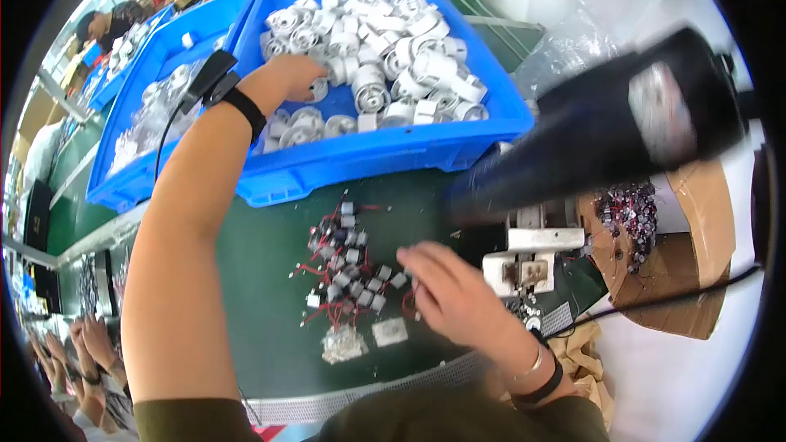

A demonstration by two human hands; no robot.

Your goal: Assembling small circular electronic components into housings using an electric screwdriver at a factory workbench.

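Parts lie around left hand, small motors beside right hand.

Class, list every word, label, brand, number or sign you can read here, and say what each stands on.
None can be read.
Pale label on the black cylinder: too blurred to read.
White parts in the blue bin: no readable markings.

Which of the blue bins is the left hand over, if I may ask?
The rightmost bin, heaped with loose white parts; the bin on its left holds clear plastic.
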